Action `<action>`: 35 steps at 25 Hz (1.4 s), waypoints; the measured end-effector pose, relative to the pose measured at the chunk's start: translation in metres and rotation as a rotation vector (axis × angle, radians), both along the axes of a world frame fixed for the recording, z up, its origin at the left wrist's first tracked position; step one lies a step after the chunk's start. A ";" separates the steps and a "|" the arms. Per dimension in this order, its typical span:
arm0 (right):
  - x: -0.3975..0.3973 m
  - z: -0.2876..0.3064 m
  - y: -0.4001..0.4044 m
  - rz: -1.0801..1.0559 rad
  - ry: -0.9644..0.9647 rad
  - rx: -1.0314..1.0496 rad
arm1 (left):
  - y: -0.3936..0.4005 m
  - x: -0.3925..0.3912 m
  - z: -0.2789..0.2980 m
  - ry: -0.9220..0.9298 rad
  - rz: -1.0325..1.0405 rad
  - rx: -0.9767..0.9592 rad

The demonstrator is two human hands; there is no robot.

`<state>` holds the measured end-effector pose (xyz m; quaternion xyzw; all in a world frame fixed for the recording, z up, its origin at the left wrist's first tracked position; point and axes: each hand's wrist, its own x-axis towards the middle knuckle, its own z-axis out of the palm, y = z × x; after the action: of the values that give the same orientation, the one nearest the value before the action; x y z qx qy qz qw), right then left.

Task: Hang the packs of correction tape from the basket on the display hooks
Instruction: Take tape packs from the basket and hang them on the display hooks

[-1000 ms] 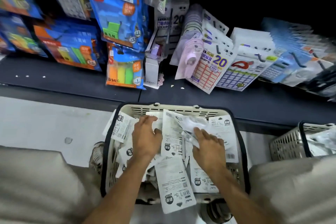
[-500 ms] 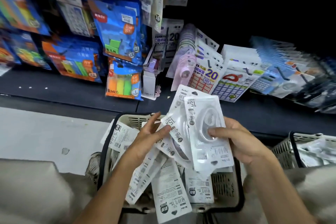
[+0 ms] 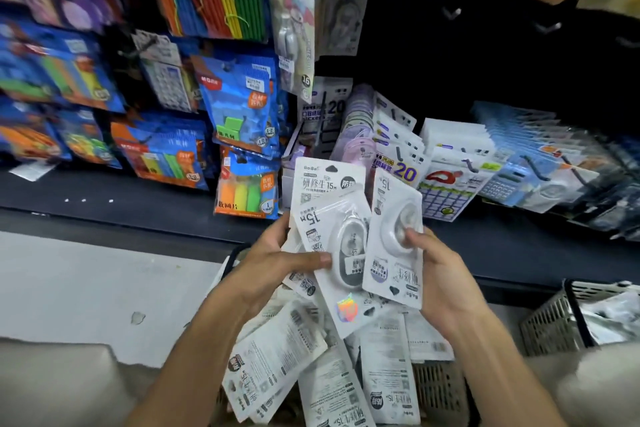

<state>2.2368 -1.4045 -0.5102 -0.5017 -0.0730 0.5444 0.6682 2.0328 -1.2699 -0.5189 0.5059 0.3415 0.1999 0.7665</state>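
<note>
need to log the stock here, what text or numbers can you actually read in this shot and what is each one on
"BoBo" and "15м": top of the rear correction tape pack held in the left hand.
"15м", upside down: the pack in the right hand.
"20": sticker pack on the shelf.
"16": round tag on a hanging pack.
"20" and "sticker": white box behind.
Chinese characters, barcodes and price labels elsewhere: too small or blurred to read.

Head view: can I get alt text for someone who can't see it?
Both hands hold white packs of correction tape above a basket full of more: left hand gripping a fanned bunch, right hand pinching one pack. Behind, hanging stationery packs and bare hooks.
</note>
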 end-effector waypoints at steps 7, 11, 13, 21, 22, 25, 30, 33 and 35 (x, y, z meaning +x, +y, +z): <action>-0.014 0.034 0.014 0.217 -0.638 0.032 | -0.013 0.004 0.017 0.035 -0.055 -0.106; -0.013 0.038 0.004 0.450 -0.620 0.009 | -0.021 0.002 0.013 0.040 -0.016 -0.071; -0.014 0.043 0.004 0.241 -0.553 -0.011 | -0.020 0.000 0.016 0.025 -0.042 -0.068; 0.004 0.129 0.022 0.004 -1.036 0.244 | 0.054 -0.020 0.097 0.100 0.146 0.219; 0.010 0.142 0.027 0.020 -1.065 0.313 | 0.061 -0.021 0.109 0.129 0.143 0.282; 0.020 0.167 0.048 0.071 -1.050 0.431 | 0.068 -0.018 0.134 0.134 0.025 0.332; 0.040 0.183 0.083 0.301 -1.201 0.370 | 0.066 -0.005 0.146 -0.010 -0.086 0.192; 0.039 0.196 0.100 0.387 -1.304 0.350 | 0.066 0.008 0.144 -0.041 -0.114 0.195; 0.032 0.200 0.117 0.265 -1.443 0.361 | 0.066 0.018 0.143 -0.051 -0.101 0.197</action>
<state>2.2684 -1.2875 -0.3099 -0.6034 -0.6402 0.1362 0.4554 2.0503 -1.2042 -0.3762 0.5899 0.2745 0.2066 0.7308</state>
